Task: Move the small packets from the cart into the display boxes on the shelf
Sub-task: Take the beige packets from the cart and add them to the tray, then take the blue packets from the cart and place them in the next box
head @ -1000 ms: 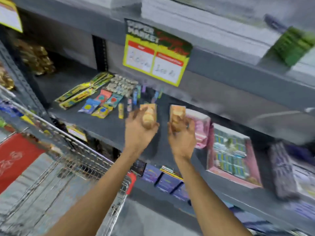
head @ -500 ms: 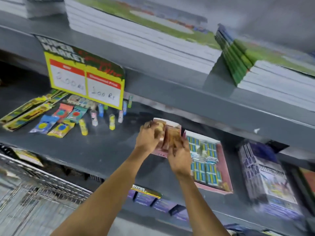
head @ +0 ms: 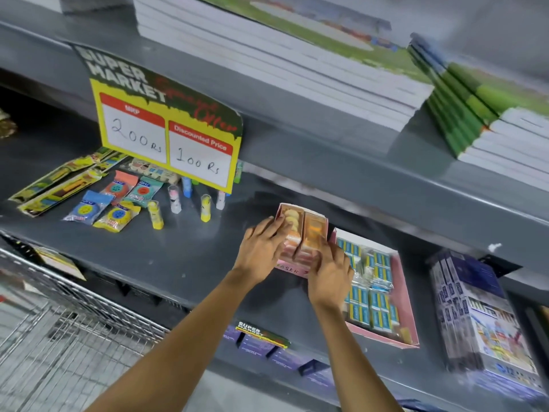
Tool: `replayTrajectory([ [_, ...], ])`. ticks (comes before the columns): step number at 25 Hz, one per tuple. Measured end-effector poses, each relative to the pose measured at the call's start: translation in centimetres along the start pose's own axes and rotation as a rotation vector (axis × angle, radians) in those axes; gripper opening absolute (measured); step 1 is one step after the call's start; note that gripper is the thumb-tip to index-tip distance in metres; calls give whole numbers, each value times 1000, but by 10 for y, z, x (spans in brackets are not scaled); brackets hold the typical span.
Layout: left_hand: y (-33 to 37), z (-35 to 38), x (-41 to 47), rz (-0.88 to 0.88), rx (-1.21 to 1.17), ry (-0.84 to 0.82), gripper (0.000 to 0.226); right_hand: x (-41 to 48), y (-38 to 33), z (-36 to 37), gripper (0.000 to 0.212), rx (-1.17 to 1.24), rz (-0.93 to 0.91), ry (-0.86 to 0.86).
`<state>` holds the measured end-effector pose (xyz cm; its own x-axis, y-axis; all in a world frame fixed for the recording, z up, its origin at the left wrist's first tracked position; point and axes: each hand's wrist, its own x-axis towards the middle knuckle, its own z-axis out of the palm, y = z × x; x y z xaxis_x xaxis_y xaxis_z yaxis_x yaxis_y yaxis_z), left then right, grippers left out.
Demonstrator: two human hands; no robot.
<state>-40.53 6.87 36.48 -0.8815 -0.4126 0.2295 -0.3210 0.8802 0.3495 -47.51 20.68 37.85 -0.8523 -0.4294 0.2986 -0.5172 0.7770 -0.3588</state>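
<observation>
Two orange-and-yellow packets lie side by side inside a small pink display box (head: 292,270) on the grey middle shelf (head: 190,251). My left hand (head: 263,249) rests on the left packet (head: 291,223), fingers laid flat along its side. My right hand (head: 329,270) presses on the right packet (head: 315,230) from the near side. A larger pink display box (head: 404,295), filled with blue and yellow packets, stands just right of the small one. The wire cart (head: 59,337) is at the lower left, and I cannot tell what it holds.
A yellow price sign (head: 169,135) hangs from the upper shelf edge. Loose colourful packets and small tubes (head: 118,200) lie on the shelf's left part. Stacked notebooks (head: 282,55) fill the top shelf. Purple boxes (head: 475,310) stand at the right.
Both hands moved right and down from the air in front of the shelf, carrying one packet each, and set the packets into the small pink box. The view shifted right, away from the cart.
</observation>
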Motion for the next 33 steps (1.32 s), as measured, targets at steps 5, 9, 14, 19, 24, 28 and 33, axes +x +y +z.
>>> replayTrajectory([
  [5, -4, 3, -3, 15, 65, -16, 46, -2, -1, 0, 43, 40, -26, 35],
  [9, -8, -15, -10, 33, 89, 123, 46, -6, -17, -3, 49, 86, -115, 138],
  [14, -52, -55, -28, -140, -1, 380, 44, -15, -79, 8, 51, 199, -273, 132],
  [19, -151, -92, -117, -445, 20, 545, 41, -59, -173, 48, 44, 312, -507, 56],
  [24, -240, -65, -273, -821, 91, 420, 46, -176, -237, 117, 37, 537, -713, -152],
  [28, -269, 15, -380, -1073, 72, 21, 87, -273, -220, 193, 44, 347, -780, -572],
  [33, -288, 109, -442, -1200, -15, -350, 77, -340, -167, 275, 64, 20, -626, -1105],
])
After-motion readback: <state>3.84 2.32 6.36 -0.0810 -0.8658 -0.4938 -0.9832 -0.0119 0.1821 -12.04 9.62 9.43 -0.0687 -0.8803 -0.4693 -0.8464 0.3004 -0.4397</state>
